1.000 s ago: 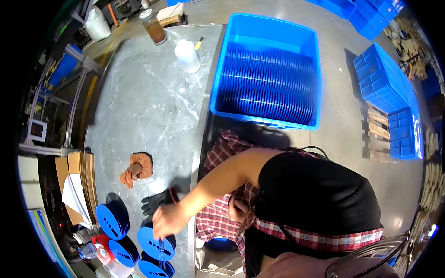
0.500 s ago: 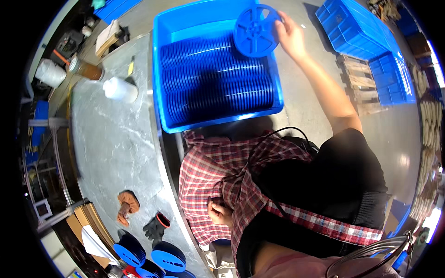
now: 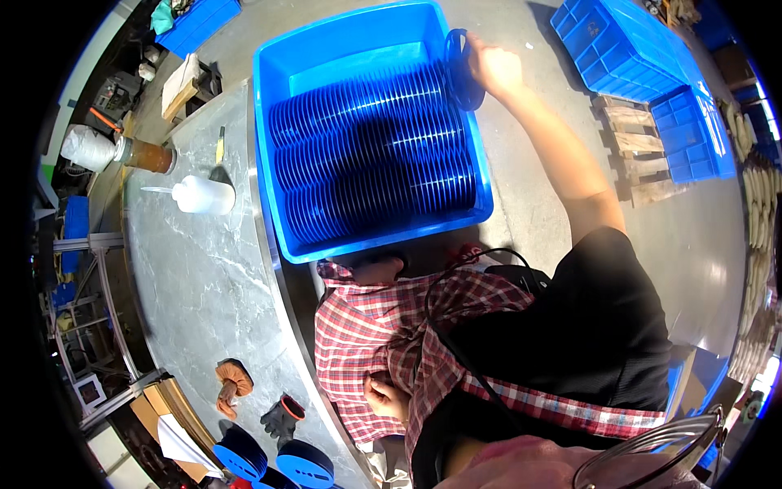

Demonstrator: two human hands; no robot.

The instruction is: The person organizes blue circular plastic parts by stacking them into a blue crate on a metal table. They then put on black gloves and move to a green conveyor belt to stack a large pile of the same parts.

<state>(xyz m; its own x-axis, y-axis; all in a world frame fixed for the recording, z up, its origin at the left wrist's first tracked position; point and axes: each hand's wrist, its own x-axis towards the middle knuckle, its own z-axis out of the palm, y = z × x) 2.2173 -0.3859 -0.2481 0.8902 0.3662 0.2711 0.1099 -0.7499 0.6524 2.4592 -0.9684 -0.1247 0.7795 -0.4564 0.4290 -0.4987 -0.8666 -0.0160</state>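
Note:
My right hand (image 3: 495, 69) grips a blue spoked disc (image 3: 463, 77) by its edge, at the right side of a large blue bin (image 3: 379, 245). The disc is turned nearly edge-on and overlaps the bin's far right rim; whether it touches the bin I cannot tell. Inside the bin, dark blue discs (image 3: 358, 106) stand on edge, packed in three rows, with a shadow across their middle. My left hand (image 3: 386, 397) lies curled into a fist against the red plaid cloth (image 3: 358, 326) on my lap, with nothing visible in it.
On the grey table (image 3: 212, 285) to the left are a white squeeze bottle (image 3: 204, 196), a brush (image 3: 220, 145), a brown glove (image 3: 234, 380), a dark glove (image 3: 283, 417) and blue spools (image 3: 305, 464). Stacked blue crates (image 3: 619, 49) and a wooden pallet (image 3: 637, 143) stand right.
My right hand has turned the disc from face-on to nearly edge-on, shifting it slightly right and down. The left fist stays on my lap. The whole view has shifted a little.

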